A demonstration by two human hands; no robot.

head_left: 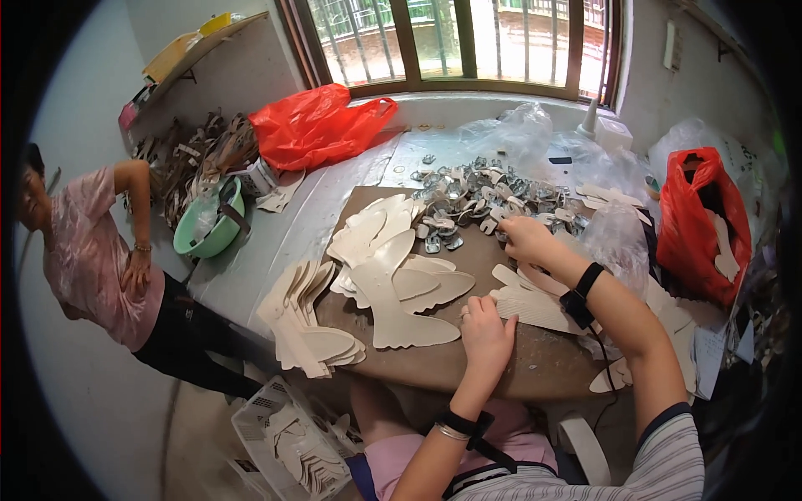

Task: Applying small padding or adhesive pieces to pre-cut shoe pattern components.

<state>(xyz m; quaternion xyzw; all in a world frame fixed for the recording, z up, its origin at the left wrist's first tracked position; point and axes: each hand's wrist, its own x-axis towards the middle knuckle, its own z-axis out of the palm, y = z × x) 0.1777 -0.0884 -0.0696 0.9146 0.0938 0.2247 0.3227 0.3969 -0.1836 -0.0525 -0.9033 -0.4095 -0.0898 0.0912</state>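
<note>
My right hand reaches to the near edge of a heap of small metal buckles. Its fingers are pinched together, and what they hold is hidden. Lower on the brown board, my left hand has its fingers curled at the left end of a small stack of cream cut pieces. Whether anything lies in its grip is hidden. Left of it spreads a pile of cream, scallop-edged cut pieces. Further left, a bundle of similar pieces overhangs the board's edge.
Red plastic bags stand at the back and at the right. Clear plastic bags lie near my right forearm. A green basin sits left, a white crate below. Another person stands at the left.
</note>
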